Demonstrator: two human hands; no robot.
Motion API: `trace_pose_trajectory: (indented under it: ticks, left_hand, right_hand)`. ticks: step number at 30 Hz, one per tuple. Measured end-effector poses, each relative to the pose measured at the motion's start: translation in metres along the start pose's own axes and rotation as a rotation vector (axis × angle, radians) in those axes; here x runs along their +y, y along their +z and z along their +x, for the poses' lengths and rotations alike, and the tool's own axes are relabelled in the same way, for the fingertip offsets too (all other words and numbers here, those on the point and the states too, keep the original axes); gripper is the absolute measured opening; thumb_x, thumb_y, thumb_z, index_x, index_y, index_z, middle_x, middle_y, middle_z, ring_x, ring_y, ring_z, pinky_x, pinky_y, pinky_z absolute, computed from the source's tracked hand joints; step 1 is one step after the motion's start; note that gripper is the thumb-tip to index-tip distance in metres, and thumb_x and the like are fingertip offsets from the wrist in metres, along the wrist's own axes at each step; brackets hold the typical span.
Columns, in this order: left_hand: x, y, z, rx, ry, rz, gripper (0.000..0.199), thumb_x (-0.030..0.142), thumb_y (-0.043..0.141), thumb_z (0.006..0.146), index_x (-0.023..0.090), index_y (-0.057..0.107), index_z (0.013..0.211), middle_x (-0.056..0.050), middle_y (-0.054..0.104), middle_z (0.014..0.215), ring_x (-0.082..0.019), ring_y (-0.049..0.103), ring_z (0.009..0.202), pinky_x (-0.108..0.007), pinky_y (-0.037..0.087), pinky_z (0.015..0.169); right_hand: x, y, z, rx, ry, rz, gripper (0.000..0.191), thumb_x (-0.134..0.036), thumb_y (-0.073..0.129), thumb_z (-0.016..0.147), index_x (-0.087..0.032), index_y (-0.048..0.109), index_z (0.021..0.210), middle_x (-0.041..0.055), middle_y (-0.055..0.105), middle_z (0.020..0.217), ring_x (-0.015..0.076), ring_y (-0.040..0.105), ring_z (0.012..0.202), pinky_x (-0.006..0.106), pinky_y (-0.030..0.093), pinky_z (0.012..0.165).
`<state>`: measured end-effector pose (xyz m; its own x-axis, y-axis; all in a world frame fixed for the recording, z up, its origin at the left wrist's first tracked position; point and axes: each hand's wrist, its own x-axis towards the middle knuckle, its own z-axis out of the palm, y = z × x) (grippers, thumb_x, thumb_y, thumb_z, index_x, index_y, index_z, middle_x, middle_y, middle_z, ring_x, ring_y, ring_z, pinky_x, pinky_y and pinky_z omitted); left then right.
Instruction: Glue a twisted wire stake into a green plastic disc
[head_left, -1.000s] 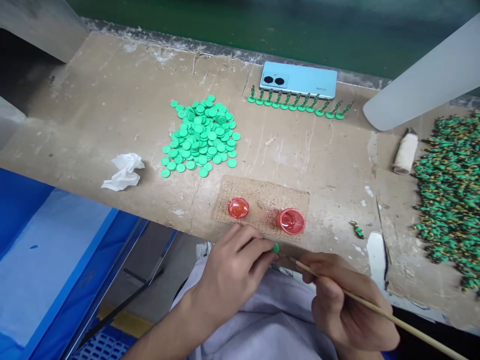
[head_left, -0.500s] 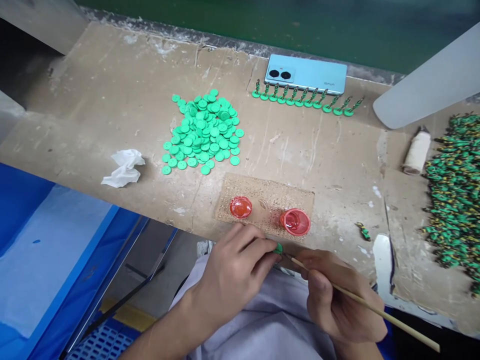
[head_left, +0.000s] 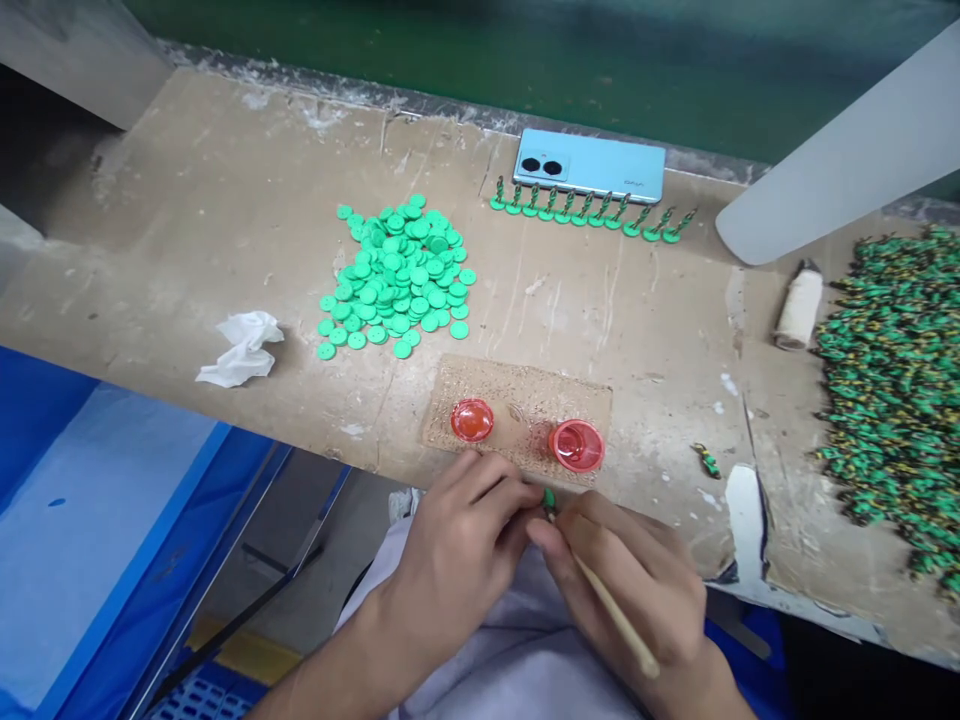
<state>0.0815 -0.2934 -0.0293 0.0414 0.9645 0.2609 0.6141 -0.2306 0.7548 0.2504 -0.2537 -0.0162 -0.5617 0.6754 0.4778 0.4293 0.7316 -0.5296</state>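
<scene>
Pinched between the left hand [head_left: 457, 565] fingertips, a small green part [head_left: 550, 499] sits just below a red plastic cup [head_left: 577, 445], while the right hand [head_left: 626, 585] firmly grips a thin wooden stick [head_left: 611, 612] at it. A slipping pinch could drop the part; a careless stick movement could knock the cup.

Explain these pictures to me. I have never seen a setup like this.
There is no machine here: these are a person's two bare hands, seen from a single camera worn on the head, looking forward and down. The left hand pinches a small green piece in its fingertips. The right hand holds a thin wooden stick, its tip right at that piece. On the worn workbench lie a pile of flat green discs, a row of small standing green pieces by a pale blue phone, a large heap of green-and-yellow pieces, a crumpled tissue, and a cork board bearing a red cup and another red cup.
</scene>
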Motion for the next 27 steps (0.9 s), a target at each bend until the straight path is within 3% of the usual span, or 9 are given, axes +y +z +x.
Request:
trace_pose_trajectory:
  ticks: [4,9,11,13,15,19,21,24,27]
  left_hand:
    - [-0.003,0.0,0.0,0.0,0.008,0.01,0.016,0.02,0.061,0.109,0.019,0.073,0.098,-0.003,0.074,0.092,-0.019,0.068,0.082,-0.032,0.057,0.072]
    - [-0.008,0.001,0.0,0.019,0.051,-0.006,0.013,0.015,0.062,0.107,0.022,0.072,0.103,-0.001,0.073,0.092,-0.018,0.068,0.082,-0.03,0.055,0.071]
    - [-0.009,0.001,0.0,0.024,0.065,-0.008,0.013,0.015,0.062,0.107,0.022,0.072,0.103,-0.001,0.072,0.093,-0.018,0.068,0.083,-0.03,0.055,0.073]
    - [-0.01,0.002,0.0,0.035,0.076,-0.005,0.012,0.017,0.063,0.107,0.022,0.072,0.102,-0.001,0.071,0.094,-0.018,0.068,0.085,-0.03,0.055,0.076]
    - [-0.009,0.003,0.0,0.049,0.102,0.007,0.011,0.018,0.064,0.108,0.022,0.073,0.103,-0.001,0.071,0.094,-0.017,0.068,0.084,-0.031,0.054,0.077]
    - [-0.002,0.012,0.001,0.072,0.158,0.061,0.017,0.016,0.058,0.11,0.02,0.075,0.105,-0.001,0.072,0.094,-0.016,0.068,0.083,-0.031,0.053,0.078]
    - [0.003,0.018,0.001,0.086,0.178,0.095,0.019,0.014,0.057,0.111,0.019,0.074,0.105,-0.001,0.072,0.094,-0.016,0.069,0.081,-0.032,0.053,0.076]
    - [0.011,0.027,0.0,0.094,0.187,0.115,0.018,0.014,0.058,0.11,0.018,0.075,0.106,-0.002,0.073,0.092,-0.017,0.07,0.079,-0.033,0.054,0.073]
    - [0.016,0.025,-0.003,0.107,0.161,0.071,0.015,0.013,0.061,0.108,0.016,0.075,0.111,-0.003,0.076,0.096,-0.017,0.073,0.083,-0.032,0.057,0.077]
  right_hand:
    - [0.007,0.001,-0.002,0.018,0.076,0.049,0.019,-0.015,0.053,0.111,-0.022,0.055,0.094,-0.0035,0.058,0.069,0.0107,0.054,0.056,0.025,0.044,0.054]
    - [0.011,-0.015,0.0,-0.17,0.004,0.08,0.025,-0.024,0.037,0.117,-0.019,0.06,0.107,0.0009,0.067,0.081,0.0126,0.063,0.066,0.025,0.05,0.059]
    - [0.009,-0.023,-0.001,-0.172,-0.021,0.092,0.029,-0.026,0.037,0.118,-0.017,0.062,0.108,0.0024,0.07,0.084,0.0131,0.067,0.071,0.025,0.054,0.062]
    - [0.009,-0.034,-0.006,-0.054,0.004,0.133,0.033,-0.033,0.037,0.119,-0.017,0.065,0.11,0.0035,0.074,0.088,0.0122,0.072,0.073,0.024,0.057,0.065]
    - [0.011,-0.046,-0.017,0.172,0.082,0.202,0.036,-0.039,0.038,0.118,-0.018,0.067,0.116,0.0033,0.078,0.09,0.0108,0.072,0.067,0.022,0.058,0.059]
    - [0.029,-0.075,-0.045,0.628,0.329,0.077,0.021,-0.02,0.052,0.113,-0.019,0.072,0.12,0.0016,0.08,0.087,0.0116,0.069,0.059,0.022,0.052,0.046]
    - [0.045,-0.086,-0.054,0.5,0.477,-0.15,0.015,-0.018,0.063,0.107,-0.019,0.074,0.118,0.002,0.08,0.092,0.0123,0.072,0.068,0.023,0.059,0.061]
    - [0.067,-0.087,-0.058,0.207,0.455,-0.301,0.018,-0.03,0.07,0.105,-0.019,0.071,0.12,0.0038,0.077,0.099,0.0142,0.072,0.076,0.027,0.06,0.071]
    - [0.079,-0.073,-0.055,0.148,0.393,-0.328,0.021,-0.034,0.069,0.106,-0.019,0.067,0.121,0.0033,0.073,0.096,0.0156,0.069,0.077,0.028,0.059,0.071]
